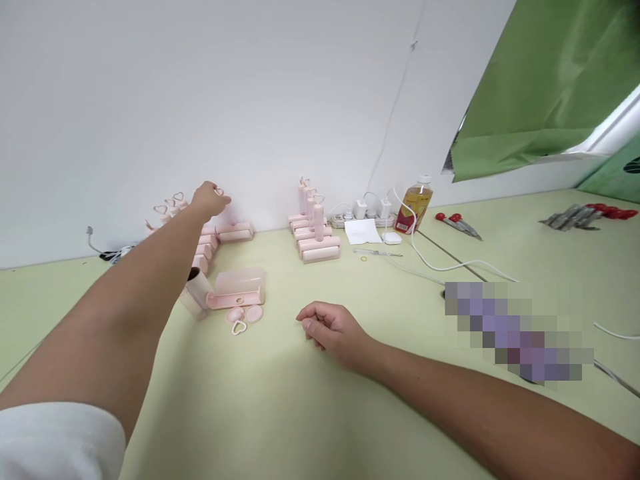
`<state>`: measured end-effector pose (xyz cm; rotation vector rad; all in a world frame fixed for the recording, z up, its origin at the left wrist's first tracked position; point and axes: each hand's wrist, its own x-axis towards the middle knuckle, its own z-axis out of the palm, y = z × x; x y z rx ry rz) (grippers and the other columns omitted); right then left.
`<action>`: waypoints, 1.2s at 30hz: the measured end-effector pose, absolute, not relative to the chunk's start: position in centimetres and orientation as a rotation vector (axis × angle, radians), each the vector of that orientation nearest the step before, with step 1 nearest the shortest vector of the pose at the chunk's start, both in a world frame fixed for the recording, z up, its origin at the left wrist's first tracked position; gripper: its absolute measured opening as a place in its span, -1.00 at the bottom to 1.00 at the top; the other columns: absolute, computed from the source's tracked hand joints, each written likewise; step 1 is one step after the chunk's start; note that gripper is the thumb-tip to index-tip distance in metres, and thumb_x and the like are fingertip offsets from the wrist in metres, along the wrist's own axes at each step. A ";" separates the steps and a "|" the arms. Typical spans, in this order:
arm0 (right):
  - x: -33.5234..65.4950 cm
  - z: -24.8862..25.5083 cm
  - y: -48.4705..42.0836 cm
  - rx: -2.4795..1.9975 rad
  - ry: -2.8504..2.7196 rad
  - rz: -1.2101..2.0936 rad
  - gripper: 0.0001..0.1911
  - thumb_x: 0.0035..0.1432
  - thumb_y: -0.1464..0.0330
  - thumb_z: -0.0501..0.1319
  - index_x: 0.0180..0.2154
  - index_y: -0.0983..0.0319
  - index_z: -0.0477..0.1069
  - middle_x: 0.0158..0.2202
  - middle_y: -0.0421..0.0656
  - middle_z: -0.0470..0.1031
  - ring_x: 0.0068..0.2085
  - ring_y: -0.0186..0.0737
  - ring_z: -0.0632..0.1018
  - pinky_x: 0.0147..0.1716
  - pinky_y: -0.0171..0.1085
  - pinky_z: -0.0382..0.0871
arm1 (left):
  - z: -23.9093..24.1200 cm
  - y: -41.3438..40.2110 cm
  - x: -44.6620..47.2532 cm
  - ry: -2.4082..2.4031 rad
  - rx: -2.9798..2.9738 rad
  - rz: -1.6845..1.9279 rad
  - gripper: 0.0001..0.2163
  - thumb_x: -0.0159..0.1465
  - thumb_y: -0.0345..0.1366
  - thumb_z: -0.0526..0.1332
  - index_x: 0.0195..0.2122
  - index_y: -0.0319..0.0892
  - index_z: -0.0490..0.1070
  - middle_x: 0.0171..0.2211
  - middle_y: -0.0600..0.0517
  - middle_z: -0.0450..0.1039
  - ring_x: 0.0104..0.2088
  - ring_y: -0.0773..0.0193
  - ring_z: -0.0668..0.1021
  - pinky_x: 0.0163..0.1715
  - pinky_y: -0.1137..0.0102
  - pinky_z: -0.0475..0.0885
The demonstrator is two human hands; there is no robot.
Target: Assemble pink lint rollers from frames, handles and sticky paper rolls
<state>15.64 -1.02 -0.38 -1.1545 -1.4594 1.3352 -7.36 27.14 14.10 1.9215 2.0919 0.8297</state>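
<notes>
My left hand [209,199] is stretched far out to the back of the green table, fingers closed round the top of a pink lint roller [235,231] at the end of a row of them [203,250] by the wall. My right hand [333,330] rests on the table [280,400] with its fingers loosely curled and nothing in them. In front of the row lie loose pink parts: a roller case [239,288], a paper roll [197,291], round caps [245,315] and a heart-shaped ring [239,327].
A second group of pink rollers [314,233] stands at the back centre. To its right are a power strip with chargers [364,213], white cables [440,263], a paper sheet [363,231], a bottle of yellow liquid [415,208], red-handled scissors [457,225] and more tools [585,215].
</notes>
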 end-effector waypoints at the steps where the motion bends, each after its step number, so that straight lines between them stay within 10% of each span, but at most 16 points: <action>1: 15.6 -0.4 -1.0 -1.157 -1.464 1.332 -0.83 0.16 0.27 0.17 -0.25 0.22 0.44 -0.46 -0.23 0.38 -0.48 -0.37 0.35 -0.49 -0.35 0.27 | 14.3 26.3 -7.0 2.124 1.920 0.866 -0.37 0.13 -0.19 0.29 0.20 -0.26 0.15 0.08 -0.34 0.25 -0.29 0.10 0.52 -0.48 0.33 0.37; 3: 15.6 -0.4 -1.0 -1.164 -1.473 1.328 -0.83 0.16 0.27 0.17 -0.25 0.22 0.44 -0.47 -0.23 0.36 -0.48 -0.37 0.35 -0.49 -0.35 0.26 | 14.5 24.0 -6.2 2.128 2.014 0.972 -0.36 0.15 -0.17 0.25 0.22 -0.28 0.13 0.21 -0.36 0.08 -0.19 0.07 0.51 -0.37 0.30 0.40; 8: 15.5 -0.8 -0.7 -1.154 -1.507 1.289 -0.81 0.13 0.26 0.20 -0.25 0.22 0.44 -0.47 -0.24 0.36 -0.49 -0.36 0.33 -0.50 -0.34 0.24 | 13.6 14.7 -4.6 1.643 2.536 0.425 -0.71 0.20 -0.19 0.17 -0.07 -0.08 0.46 -0.08 -0.04 0.50 -0.19 0.11 0.52 -0.20 0.32 0.38; 14: 15.3 -0.9 -0.5 -1.142 -1.558 1.229 -0.80 0.13 0.24 0.18 -0.28 0.23 0.43 -0.49 -0.26 0.33 -0.53 -0.39 0.28 -0.55 -0.37 0.16 | 8.5 6.9 -5.6 1.770 2.551 -0.055 -0.66 0.19 -0.16 0.12 -0.05 -0.15 0.46 -0.05 -0.17 0.47 -0.15 -0.05 0.53 -0.27 0.24 0.37; 30: 15.8 -0.9 -0.6 -1.139 -1.677 1.173 -0.77 0.15 0.22 0.14 -0.26 0.23 0.43 -0.53 -0.29 0.25 -0.51 -0.37 0.24 -0.51 -0.35 0.13 | 7.4 3.4 -10.1 2.254 2.109 0.529 -0.62 0.28 -0.07 0.02 0.07 -0.08 0.28 -0.25 -0.08 0.50 -0.23 -0.02 0.54 -0.37 0.27 0.33; 36: 15.7 -0.5 -0.6 -1.177 -1.694 1.142 -0.80 0.14 0.25 0.16 -0.27 0.24 0.43 -0.50 -0.26 0.30 -0.49 -0.35 0.28 -0.50 -0.33 0.16 | 5.2 6.3 -12.6 2.357 2.087 0.933 -0.54 0.20 -0.04 0.17 0.09 -0.08 0.34 0.08 -0.20 0.29 0.02 -0.08 0.45 -0.09 0.18 0.37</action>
